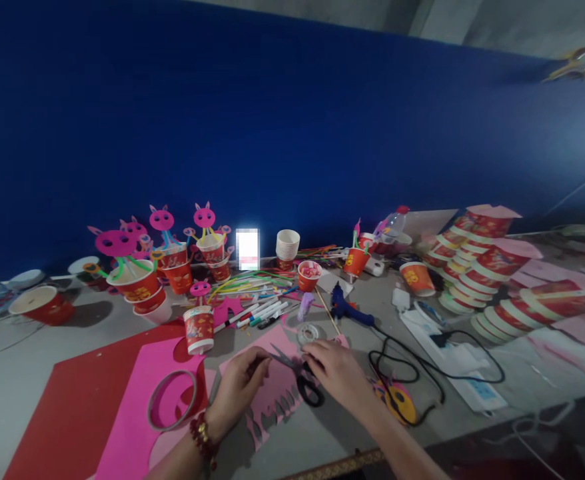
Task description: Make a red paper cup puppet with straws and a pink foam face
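My left hand (242, 380), with a beaded bracelet at the wrist, is closed in a pinch by the scissors' blade tips. Whatever its fingertips hold is too small to make out. My right hand (335, 373) is closed too, its fingertips beside the scissors' handles; what they hold is hidden. Between the hands, black-handled scissors (308, 392) lie over a pink sheet (265, 397), blades toward my left hand. Several narrow shapes are cut out along the sheet's near edge. A roll of clear tape (308, 333) sits just beyond my right fingertips.
Left are red and pink sheets (72, 393) and a tape ring (171, 400). Behind stand red paper cups with pink animal faces (161, 219), markers (260, 312) and white cups (288, 245). Right are a blue glue gun (347, 308), its black cord, a power strip (452, 360) and stacked cups (472, 280).
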Tool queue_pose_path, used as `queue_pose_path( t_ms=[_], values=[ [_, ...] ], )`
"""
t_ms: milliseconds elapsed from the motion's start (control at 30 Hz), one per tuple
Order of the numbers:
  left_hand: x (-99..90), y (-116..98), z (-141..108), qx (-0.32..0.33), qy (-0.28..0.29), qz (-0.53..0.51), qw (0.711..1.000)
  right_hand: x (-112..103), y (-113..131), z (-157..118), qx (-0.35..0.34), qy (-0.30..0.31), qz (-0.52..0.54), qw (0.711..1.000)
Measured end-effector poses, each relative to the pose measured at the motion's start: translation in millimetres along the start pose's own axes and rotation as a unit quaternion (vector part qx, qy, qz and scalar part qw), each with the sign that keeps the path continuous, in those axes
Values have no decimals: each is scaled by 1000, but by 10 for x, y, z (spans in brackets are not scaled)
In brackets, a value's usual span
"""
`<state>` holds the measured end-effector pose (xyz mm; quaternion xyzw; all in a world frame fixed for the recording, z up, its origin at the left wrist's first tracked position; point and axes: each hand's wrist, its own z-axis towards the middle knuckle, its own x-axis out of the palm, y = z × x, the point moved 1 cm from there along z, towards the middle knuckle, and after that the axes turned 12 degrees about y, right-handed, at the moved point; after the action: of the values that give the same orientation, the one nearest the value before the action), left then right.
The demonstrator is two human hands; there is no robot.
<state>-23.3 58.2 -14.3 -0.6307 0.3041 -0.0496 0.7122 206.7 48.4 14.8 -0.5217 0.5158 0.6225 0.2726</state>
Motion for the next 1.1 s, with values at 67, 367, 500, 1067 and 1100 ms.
queue_pose_path(
  t_ms=[67,367,500,1067,1100],
  values=[
    [13,-3,1,5,7,3,1000,18,111,155,10,46,-53,998],
    [-22,-32,6,10,4,36,999,-20,100,455,-11,140,-134,981],
    [-30,-32,7,23,6,41,999,-66,94,525,-37,166,-133,976],
    [-2,29,20,27,12,28,999,-175,166,653,-82,215,-136,964],
    [1,37,20,26,14,26,999,-177,166,656,-83,216,-135,964]
  ],
)
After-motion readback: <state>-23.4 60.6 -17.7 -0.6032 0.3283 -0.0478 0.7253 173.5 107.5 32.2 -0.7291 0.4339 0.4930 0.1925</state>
